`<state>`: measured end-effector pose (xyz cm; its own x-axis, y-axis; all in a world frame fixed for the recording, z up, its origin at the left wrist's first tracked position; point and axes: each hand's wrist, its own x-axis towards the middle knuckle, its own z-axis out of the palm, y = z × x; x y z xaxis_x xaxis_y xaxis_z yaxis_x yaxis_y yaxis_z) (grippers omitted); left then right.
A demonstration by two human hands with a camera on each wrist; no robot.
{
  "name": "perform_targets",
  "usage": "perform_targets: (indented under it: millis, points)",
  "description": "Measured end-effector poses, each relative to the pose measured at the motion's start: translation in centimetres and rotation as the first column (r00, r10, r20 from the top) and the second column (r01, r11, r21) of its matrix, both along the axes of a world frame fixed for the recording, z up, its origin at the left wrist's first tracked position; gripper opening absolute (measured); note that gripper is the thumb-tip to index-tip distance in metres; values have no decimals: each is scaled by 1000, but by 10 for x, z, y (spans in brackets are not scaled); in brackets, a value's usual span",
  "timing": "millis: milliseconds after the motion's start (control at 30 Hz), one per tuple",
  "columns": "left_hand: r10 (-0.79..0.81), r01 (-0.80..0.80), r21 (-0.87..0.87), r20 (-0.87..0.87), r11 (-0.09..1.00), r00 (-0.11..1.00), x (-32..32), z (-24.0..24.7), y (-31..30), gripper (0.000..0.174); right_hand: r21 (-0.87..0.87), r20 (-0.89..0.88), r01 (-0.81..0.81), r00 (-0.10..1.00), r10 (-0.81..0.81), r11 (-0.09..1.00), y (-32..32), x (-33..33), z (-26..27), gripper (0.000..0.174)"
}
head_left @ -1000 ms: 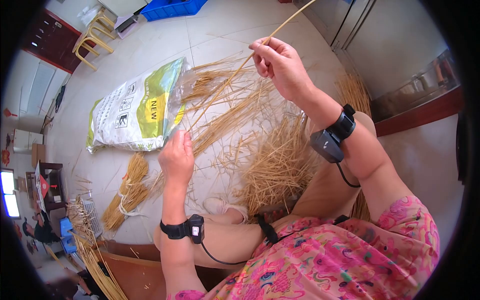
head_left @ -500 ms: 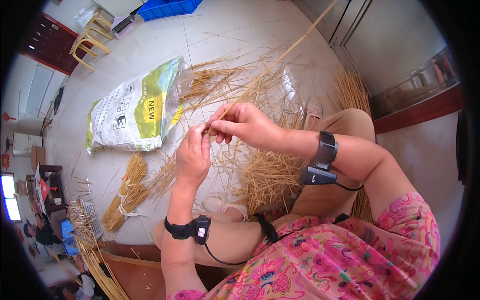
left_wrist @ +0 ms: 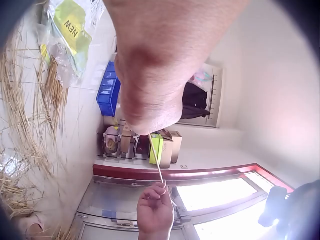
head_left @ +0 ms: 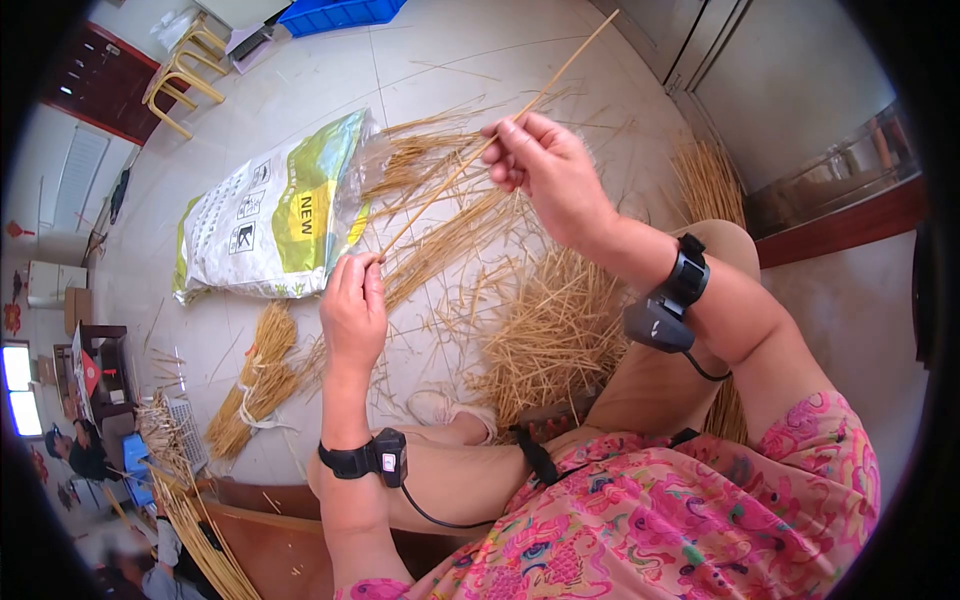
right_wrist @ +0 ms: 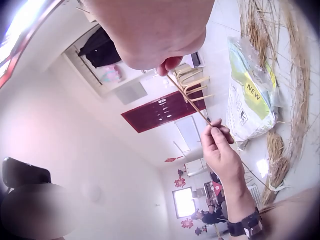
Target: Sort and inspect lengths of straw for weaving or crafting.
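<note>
Straw (head_left: 432, 202) is in the air over the floor (head_left: 420, 60), held between both hands. Left grip (head_left: 352, 300) pinches its lower end and right grip (head_left: 545, 170) pinches it partway up, free tip beyond. Long axis is diagonal, low-left to up-right, tip pointing away from the person. Likely near weightless, stiff and smooth, but kinks or snaps easily, so pinch lightly with fingertips

It was a plain straw-craft workroom, not a tidy shop. Loose straw (head_left: 550, 340) lay strewn over the pale tiled floor (head_left: 440, 60), beside a tied bundle (head_left: 255, 385) and a printed sack (head_left: 270, 215). A blue crate (head_left: 340, 15), yellow stools (head_left: 185, 75) and a dark red door (head_left: 90, 80) lined the far wall.
</note>
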<state>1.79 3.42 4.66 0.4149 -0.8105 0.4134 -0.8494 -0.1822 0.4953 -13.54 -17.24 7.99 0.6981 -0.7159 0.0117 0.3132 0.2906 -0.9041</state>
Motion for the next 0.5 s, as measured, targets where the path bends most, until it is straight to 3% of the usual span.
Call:
perform_targets:
  millis: [133, 233, 333, 500]
  points:
    - [-22, 18, -75, -45, 997, 999, -11, 7, -7, 9, 28, -17, -174, 985, 174, 984, 25, 1, 0, 21]
    - [-14, 12, -100, -18, 995, 1000, -13, 8, -8, 9, 37, -20, -189, 982, 190, 981, 31, 2, 3, 21]
    - [-7, 7, -126, 2, 992, 1000, -12, 9, -7, 9, -46, -48, -85, 995, 83, 995, 23, 2, 2, 22]
    - [-5, 15, -137, 76, 990, 997, -7, 8, -6, 7, -15, -15, -35, 999, 35, 999, 16, 1, 5, 27]
